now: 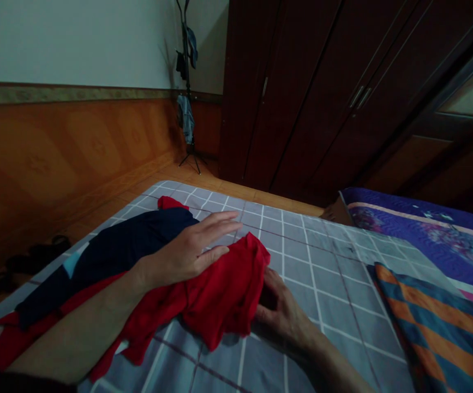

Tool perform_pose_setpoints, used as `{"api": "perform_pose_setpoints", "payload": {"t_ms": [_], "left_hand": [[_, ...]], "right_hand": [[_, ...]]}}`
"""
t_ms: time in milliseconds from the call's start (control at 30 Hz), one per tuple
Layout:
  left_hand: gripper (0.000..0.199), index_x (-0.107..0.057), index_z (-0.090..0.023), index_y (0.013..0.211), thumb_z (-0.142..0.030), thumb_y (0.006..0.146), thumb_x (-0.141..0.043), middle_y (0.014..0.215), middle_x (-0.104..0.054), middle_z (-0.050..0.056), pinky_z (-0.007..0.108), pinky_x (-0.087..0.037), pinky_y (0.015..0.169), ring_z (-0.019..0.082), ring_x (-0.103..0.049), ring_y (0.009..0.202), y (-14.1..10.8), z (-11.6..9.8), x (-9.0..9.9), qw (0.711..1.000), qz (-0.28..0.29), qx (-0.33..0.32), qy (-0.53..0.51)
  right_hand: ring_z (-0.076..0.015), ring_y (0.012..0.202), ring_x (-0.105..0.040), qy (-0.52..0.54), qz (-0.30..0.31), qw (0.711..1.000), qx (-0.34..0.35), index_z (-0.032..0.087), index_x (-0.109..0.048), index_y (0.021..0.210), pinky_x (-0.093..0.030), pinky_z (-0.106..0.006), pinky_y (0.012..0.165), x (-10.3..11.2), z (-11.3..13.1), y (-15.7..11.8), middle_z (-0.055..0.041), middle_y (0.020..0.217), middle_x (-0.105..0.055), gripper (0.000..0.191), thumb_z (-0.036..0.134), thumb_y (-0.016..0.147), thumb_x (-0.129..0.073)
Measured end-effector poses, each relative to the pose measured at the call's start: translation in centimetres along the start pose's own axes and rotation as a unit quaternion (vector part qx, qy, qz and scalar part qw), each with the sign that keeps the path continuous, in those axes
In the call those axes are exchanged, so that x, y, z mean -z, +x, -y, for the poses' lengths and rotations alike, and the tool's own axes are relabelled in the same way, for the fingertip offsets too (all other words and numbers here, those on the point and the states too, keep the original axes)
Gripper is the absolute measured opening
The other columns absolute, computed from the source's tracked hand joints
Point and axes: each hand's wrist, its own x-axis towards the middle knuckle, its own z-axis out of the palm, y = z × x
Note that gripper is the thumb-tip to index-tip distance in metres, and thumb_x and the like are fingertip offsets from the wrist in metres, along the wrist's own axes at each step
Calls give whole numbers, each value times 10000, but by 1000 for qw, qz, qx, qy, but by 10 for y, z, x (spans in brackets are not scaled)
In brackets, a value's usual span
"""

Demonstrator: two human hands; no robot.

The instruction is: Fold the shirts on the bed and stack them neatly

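A red garment point(223, 292) lies rumpled on a grey checked bed sheet point(297, 262), its sleeve end folded toward the middle. Dark navy cloth point(138, 234) with a light blue patch lies along its far left side. Over the red fabric hovers my left hand point(195, 243), fingers stretched out and thumb apart; whether the palm touches the cloth I cannot tell. At the right end of the red cloth is my right hand point(279, 305), its fingers curved beside the fabric with thumb and fingers apart. Its fingertips are partly hidden by the cloth's edge.
An orange and blue striped cloth point(444, 327) lies folded at the bed's right. Beyond it is a purple patterned mattress point(424, 224). A coat stand point(187, 82) with hanging items stands in the corner near a dark wardrobe point(293, 93). Dark shoes point(35, 256) lie on the floor at left.
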Motion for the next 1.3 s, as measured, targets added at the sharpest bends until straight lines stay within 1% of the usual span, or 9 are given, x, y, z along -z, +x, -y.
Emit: {"api": "perform_pose_setpoints", "payload": {"t_ms": [200,333,533,700,833,933,1033,1200,1300], "left_hand": [[219,-641,-195,866,-401,868,-566,843,-660,10,276,-425,719,176,-612,794,-11,10,21,956,256,111,92],[332,-609,-207,880,-443,686,-738,885,-654,21,314,-417,716,239,-613,839,-23,5,3,918,348,135,133],[82,-591,-180,809,-164,833,-514,754,-629,18,288,-403,695,186,-591,741,-17,5,-7,941,307,125,63],[196,-565,-191,859,-350,895,-455,752,-580,-11,205,-408,575,114,-533,641,-8,-6,10,946,42,239,-215],[273,-571,-181,996,-410,873,-487,854,-606,14,232,-438,629,138,-561,724,-2,13,-7,942,-19,284,-175],[285,-608,-181,916,-430,879,-473,836,-624,10,245,-430,661,154,-567,752,-2,19,-7,958,51,264,-100],[222,-613,-193,787,-410,819,-576,758,-624,-13,255,-387,631,161,-556,696,-11,9,3,951,240,193,-20],[199,-628,-194,845,-324,702,-678,805,-653,39,322,-387,685,245,-589,771,-30,4,-7,916,349,157,122],[84,-626,-184,777,-225,787,-553,722,-634,36,318,-402,692,212,-581,718,-28,9,-14,926,340,134,99]], "right_hand": [[-295,1092,-518,145,22,988,-41,220,-600,1213,-389,-446,966,8,8,1,-108,1200,-565,580,626,800,-571],[-309,1168,-476,226,61,971,-53,224,-486,1340,-359,-469,1004,-7,14,-7,-117,1281,-517,754,662,740,-613],[-225,807,-610,268,-49,953,-137,164,-683,927,-488,-366,793,-12,14,-6,-70,872,-666,337,476,812,-625],[-132,637,-597,409,-243,871,-124,197,-682,795,-496,-232,635,53,39,0,-7,694,-648,209,386,723,-737],[-88,628,-588,405,-373,825,-126,203,-653,792,-484,-187,619,95,27,5,21,734,-644,176,312,695,-750],[-140,711,-625,346,-422,815,-194,193,-640,849,-498,-254,656,106,-8,8,-15,813,-670,317,335,601,-777],[-203,896,-624,211,-443,848,-200,189,-621,1005,-493,-330,752,101,-29,9,-75,986,-669,465,363,596,-757],[-238,844,-618,-67,-149,975,-147,189,-633,1071,-494,-391,729,62,-5,1,-110,1003,-666,414,427,732,-645],[-293,907,-593,-260,43,961,-87,191,-633,1095,-488,-403,723,38,11,-7,-110,1002,-649,488,300,629,-728]]}}
